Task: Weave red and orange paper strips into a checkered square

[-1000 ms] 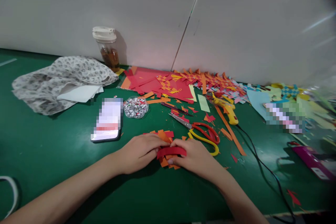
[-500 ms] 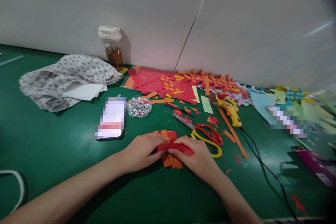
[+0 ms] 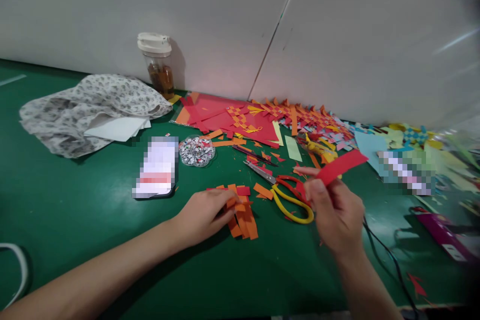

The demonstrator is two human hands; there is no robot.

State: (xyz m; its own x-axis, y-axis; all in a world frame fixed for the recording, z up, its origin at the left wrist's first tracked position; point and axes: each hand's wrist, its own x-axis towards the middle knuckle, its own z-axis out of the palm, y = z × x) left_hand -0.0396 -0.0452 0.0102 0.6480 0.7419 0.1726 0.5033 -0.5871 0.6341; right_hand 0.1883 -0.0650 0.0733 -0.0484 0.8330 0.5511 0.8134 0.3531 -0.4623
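My left hand (image 3: 208, 214) rests on the green table with its fingers closed on orange paper strips (image 3: 245, 222), some of them lifted and bent up. Those strips lie side by side, with a red strip (image 3: 244, 191) crossing them at the far end. Raised to the right, my right hand (image 3: 337, 210) pinches a loose red paper strip (image 3: 343, 166) between thumb and fingers. Between the hands lie scissors (image 3: 294, 205) with one red and one yellow handle, their blades pointing away to the left. A short orange scrap (image 3: 263, 191) is beside the woven strips.
A phone (image 3: 157, 167) and a clear flower-shaped case of small eyes (image 3: 197, 151) lie ahead. Behind stand a lidded cup (image 3: 159, 67), patterned cloth (image 3: 93, 105) and red paper sheets (image 3: 217, 115). A yellow glue gun (image 3: 318, 147) with a black cord and a purple object (image 3: 442, 232) are right.
My right hand has moved away from the woven strips, up and to the right, taking the red strip with it. My left hand has stayed at the orange strips.
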